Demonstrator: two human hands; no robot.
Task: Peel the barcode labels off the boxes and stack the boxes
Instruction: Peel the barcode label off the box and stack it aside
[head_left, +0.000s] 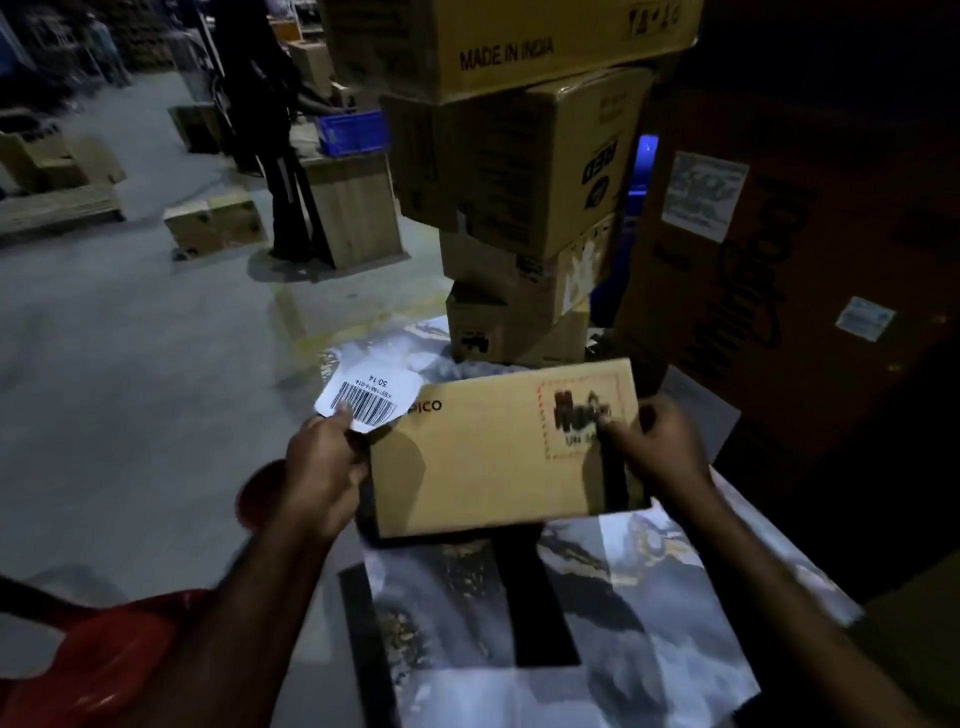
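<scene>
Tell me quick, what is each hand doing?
Left hand: pinches the label.
Right hand: grips the box.

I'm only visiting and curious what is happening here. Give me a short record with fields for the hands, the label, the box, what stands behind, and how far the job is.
hands: left hand pinches the barcode label; right hand grips the right end of the small box
label: white, sticking out past the box's left end; whether a corner is attached cannot be told
box: tan, held above a patterned surface
behind: uneven stack of cartons
progress: peeling under way; this box not yet stacked
</scene>
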